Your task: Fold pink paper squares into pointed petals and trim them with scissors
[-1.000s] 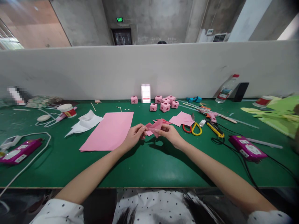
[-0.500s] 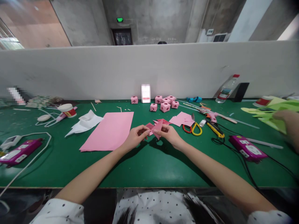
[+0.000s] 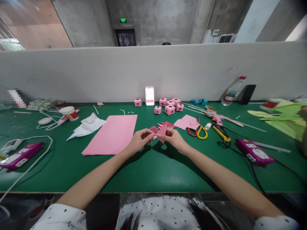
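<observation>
Between my two hands, above the green table, is a folded pink paper piece (image 3: pixel 162 133) with pointed flaps. My left hand (image 3: pixel 142 139) pinches its left side between thumb and fingers. On the other side, my right hand (image 3: pixel 176 138) grips a raised triangular flap. Just behind my fingers lie more folded pink paper pieces (image 3: pixel 168 124), partly hidden by the piece I hold. Several finished pink paper cubes (image 3: pixel 169 110) with diamond-shaped openings stand farther back. A stack of small pink paper sheets (image 3: pixel 187 122) rests to the right.
Large pink sheets (image 3: pixel 111 134) and crumpled white paper (image 3: pixel 87 125) lie left. Scissors (image 3: pixel 202 132), a yellow cutter (image 3: pixel 222 133), a glue gun (image 3: pixel 217 118) and a purple power strip (image 3: pixel 254 152) are at right. A phone (image 3: pixel 150 95) leans on the partition. Another person's hand (image 3: pixel 304 113) shows at the right edge.
My hands and the folded pink piece have barely moved. At the far right, the other person's hand has drawn back toward the frame edge, away from the green paper.
</observation>
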`<act>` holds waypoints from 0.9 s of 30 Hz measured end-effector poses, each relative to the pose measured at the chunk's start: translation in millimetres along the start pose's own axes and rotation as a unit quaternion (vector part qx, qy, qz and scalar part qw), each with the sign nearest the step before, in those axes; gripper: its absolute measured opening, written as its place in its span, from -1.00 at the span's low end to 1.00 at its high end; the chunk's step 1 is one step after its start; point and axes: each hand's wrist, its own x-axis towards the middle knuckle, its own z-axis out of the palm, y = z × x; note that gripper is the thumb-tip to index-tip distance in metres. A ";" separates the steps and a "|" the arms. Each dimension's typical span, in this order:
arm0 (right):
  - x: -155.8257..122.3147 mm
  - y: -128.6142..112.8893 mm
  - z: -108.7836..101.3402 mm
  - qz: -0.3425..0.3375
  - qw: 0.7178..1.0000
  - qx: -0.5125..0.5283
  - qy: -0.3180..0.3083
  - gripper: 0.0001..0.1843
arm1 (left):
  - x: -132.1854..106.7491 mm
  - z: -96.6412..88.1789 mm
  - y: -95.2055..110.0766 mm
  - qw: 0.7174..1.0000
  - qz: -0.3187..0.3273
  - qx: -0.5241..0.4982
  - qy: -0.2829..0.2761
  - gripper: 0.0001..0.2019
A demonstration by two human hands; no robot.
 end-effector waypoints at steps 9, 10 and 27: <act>0.0 0.5 0.0 0.004 1.000 0.000 0.000 -0.59 | 0.2 -0.9 -2.4 1.000 -0.017 -0.016 0.000 -0.68; 0.0 0.7 0.1 0.005 1.000 0.000 0.002 -0.59 | 0.3 -1.0 -2.8 1.000 -0.018 -0.019 0.000 -0.68; 0.5 2.4 0.9 -0.002 1.000 -0.008 -0.008 -0.58 | -1.4 -1.1 -3.3 1.000 0.010 0.013 -0.003 -0.69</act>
